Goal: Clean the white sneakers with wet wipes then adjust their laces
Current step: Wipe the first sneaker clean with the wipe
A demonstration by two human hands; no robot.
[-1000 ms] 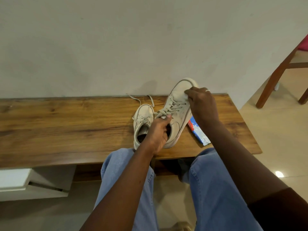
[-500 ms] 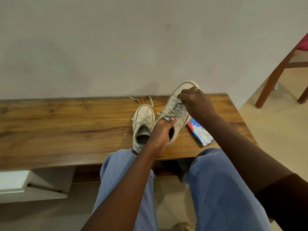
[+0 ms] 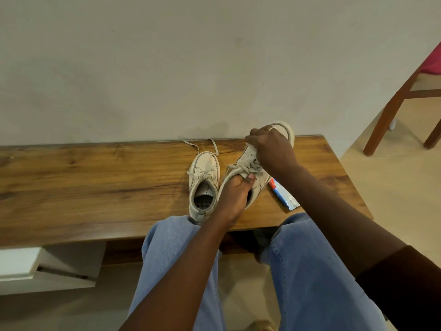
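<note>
Two white sneakers are on a wooden bench (image 3: 95, 177). The left sneaker (image 3: 204, 170) stands flat with its laces trailing toward the wall. The right sneaker (image 3: 285, 131) is tilted up, toe toward the wall. My left hand (image 3: 235, 194) grips it at the tongue and collar, thumb by the laces. My right hand (image 3: 272, 149) lies over the sneaker's front, just above the laces, fingers curled on what looks like a white wet wipe (image 3: 251, 149) pressed to the upper. Most of the wipe is hidden under the fingers.
A blue and red wipes pack (image 3: 284, 195) lies on the bench just right of the held sneaker. The wall runs directly behind the bench. A wooden chair (image 3: 391, 108) stands on the tiled floor at the right. My knees in blue jeans (image 3: 171, 247) reach the bench's front edge.
My right hand slid from the toe cap down toward the laces, then back up a little. The held sneaker shifted slightly, while my left hand kept its grip.
</note>
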